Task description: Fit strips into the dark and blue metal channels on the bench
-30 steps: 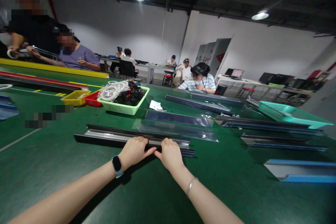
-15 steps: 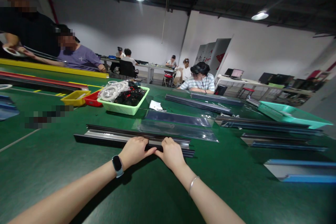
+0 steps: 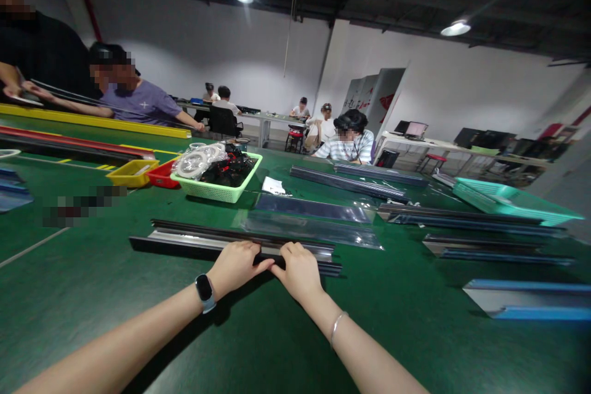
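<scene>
A long black channel profile [image 3: 184, 246] with a shiny inner face lies on the green table [image 3: 221, 351] in front of me. My left hand [image 3: 237, 265], with a watch on its wrist, grips the near wall at about the middle. Just to the right, my right hand [image 3: 298, 268], with a silver bangle, grips the same wall. The thumbs nearly meet on the near side, while the fingers curl over into the channel, where their tips are hard to see. Behind the profile lie clear plastic strips [image 3: 318, 231].
A green basket [image 3: 212, 189] of black parts and bagged rings stands beyond, beside red [image 3: 164, 175] and yellow [image 3: 132, 173] trays. More profiles [image 3: 530, 301] lie at the right, near a teal basket [image 3: 521, 200]. Several people sit or stand around; two handle a thin strip at the far left.
My hands stay on the profile almost unmoved. At the far left, the person in purple has an arm reaching further right, and the standing person has shifted left.
</scene>
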Motion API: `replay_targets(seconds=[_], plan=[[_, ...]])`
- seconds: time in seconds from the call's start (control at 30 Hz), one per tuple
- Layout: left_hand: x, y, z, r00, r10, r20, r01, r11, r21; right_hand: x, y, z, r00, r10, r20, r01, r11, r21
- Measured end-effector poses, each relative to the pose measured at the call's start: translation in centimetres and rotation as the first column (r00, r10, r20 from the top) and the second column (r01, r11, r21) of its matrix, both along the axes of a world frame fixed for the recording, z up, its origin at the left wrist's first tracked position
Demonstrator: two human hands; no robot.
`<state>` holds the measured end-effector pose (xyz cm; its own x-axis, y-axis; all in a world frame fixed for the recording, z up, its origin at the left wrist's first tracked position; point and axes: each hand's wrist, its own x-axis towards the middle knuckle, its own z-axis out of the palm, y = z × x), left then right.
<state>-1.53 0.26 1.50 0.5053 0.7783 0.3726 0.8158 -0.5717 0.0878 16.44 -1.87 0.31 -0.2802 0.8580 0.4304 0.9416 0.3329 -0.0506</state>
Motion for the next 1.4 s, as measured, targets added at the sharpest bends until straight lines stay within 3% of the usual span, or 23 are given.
replay_targets(seconds=[0.57,1.03,1.4], plan=[[-0.16,-0.12,-0.39,0.997,-0.072,0.032,0.07,0.996,0.06,-0.06,0.03,0.19,0.999,-0.01,0.049,0.012,0.999,-0.037],[-0.01,0.13,-0.9,0.996,-0.08,-0.05,0.086,0.988,0.131,0.02,0.27,0.46,0.997,0.006,0.081,-0.001,0.998,-0.069],[0.06,-0.23,-0.73,0.999,-0.045,-0.013,0.046,0.986,0.159,-0.31,-0.1,0.25,0.998,-0.028,0.065,0.03,0.999,-0.027]])
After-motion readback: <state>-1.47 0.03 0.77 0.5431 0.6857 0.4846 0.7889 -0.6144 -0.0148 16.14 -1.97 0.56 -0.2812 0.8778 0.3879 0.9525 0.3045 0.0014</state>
